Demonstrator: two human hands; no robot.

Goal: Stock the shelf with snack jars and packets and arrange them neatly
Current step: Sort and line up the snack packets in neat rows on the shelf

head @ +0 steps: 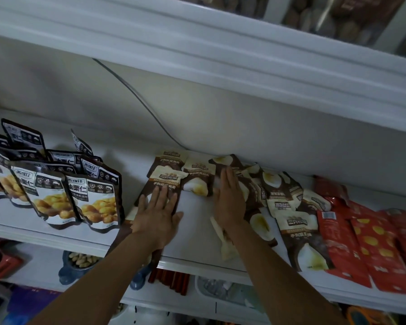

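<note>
Several brown-and-cream snack packets [198, 177] lie flat on the white shelf [197, 233]. My left hand [158, 214] rests palm down, fingers spread, on the leftmost brown packet [164, 181]. My right hand [227, 198] lies flat with fingers together against a heap of the same packets [272, 184] to its right. One brown packet [302, 238] lies nearer the front edge. A pale packet [225, 242] shows from under my right forearm. Neither hand grips anything.
Black-and-white chestnut packets [54, 191] stand in rows at the left. Red packets [361, 242] lie flat at the right. A grey cable [136, 95] runs down the back wall. Below are a bowl of nuts [82, 260] and red sticks [171, 277]. Another shelf is overhead.
</note>
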